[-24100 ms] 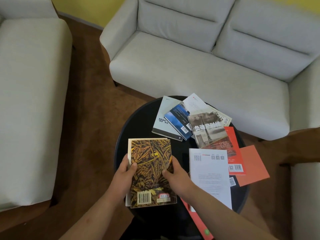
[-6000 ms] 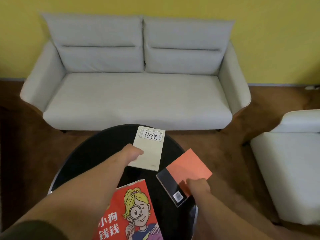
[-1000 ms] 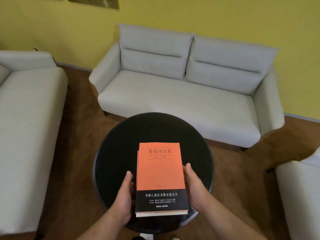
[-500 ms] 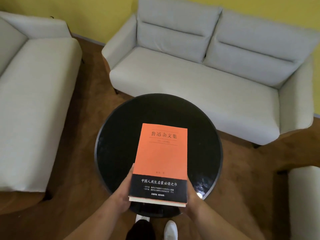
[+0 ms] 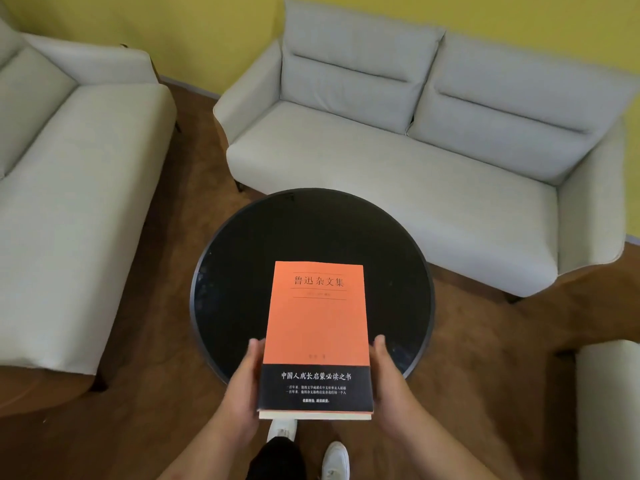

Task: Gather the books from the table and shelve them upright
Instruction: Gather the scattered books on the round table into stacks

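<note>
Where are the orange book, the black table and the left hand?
orange book (image 5: 316, 323), head view, middle of the orange cover.
black table (image 5: 311, 226), head view, bare top beyond the book.
left hand (image 5: 242, 386), head view, back of the hand.

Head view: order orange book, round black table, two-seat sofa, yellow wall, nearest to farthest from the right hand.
1. orange book: held by the right hand, at its left.
2. round black table: just ahead, under the book.
3. two-seat sofa: beyond the table.
4. yellow wall: behind the sofa.
</note>
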Demonstrator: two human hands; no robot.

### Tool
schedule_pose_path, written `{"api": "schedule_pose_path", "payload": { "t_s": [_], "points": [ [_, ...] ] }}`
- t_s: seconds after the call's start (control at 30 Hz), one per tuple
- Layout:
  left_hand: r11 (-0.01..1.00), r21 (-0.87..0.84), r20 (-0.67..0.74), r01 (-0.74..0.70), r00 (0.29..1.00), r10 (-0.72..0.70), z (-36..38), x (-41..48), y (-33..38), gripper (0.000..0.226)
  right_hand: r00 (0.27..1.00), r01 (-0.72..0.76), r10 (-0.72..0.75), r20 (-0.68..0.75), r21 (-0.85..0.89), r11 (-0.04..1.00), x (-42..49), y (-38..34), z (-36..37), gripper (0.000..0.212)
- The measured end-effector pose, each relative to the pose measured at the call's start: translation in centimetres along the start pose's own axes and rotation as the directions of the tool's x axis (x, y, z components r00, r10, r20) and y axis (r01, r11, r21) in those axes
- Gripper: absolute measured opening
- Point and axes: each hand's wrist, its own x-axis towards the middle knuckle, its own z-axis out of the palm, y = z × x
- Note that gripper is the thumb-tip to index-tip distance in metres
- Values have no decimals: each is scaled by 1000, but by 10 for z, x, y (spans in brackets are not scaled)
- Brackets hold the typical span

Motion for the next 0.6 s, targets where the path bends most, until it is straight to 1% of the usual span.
{"api": "schedule_pose_path", "payload": {
  "t_s": [0.03,0.1,0.17,0.2,0.27,0.37,0.4,0.5,0.53,0.6],
  "points": [
    [999,29,-24,-28,999,29,0,-1,2,57,1000,21,-20,6,-61,998,-4,-4,1,67],
    [993,91,27,-70,997,68,3,-7,6,55,995,47,-33,92,-151,987,-11,-10,1,75],
    [978,190,59,-89,995,79,12,-15,9,54,996,43,-25,82,-226,973,-12,-16,4,80],
    [963,248,66,-101,994,87,17,-18,9,56,994,42,-18,106,-232,972,-11,-18,3,82],
    [938,321,118,-132,988,99,22,-23,9,57,988,38,-8,152,-201,979,-15,-25,4,78],
    [910,389,123,-145,987,105,24,-27,-3,51,988,31,-3,156,-177,984,-21,-33,-2,71],
    [904,401,133,-150,986,104,25,-31,-6,51,987,31,-1,161,-182,983,-22,-34,-8,72],
    [910,392,158,-135,984,78,22,-35,-21,61,984,1,34,177,-193,981,-28,-28,-26,81],
    [922,366,150,-128,986,78,20,-36,-26,64,984,-18,51,172,-188,982,-30,-24,-31,83],
    [951,299,68,-76,996,58,14,-39,-35,80,981,-39,75,177,-197,980,-32,-17,-37,83]
  ]
}}
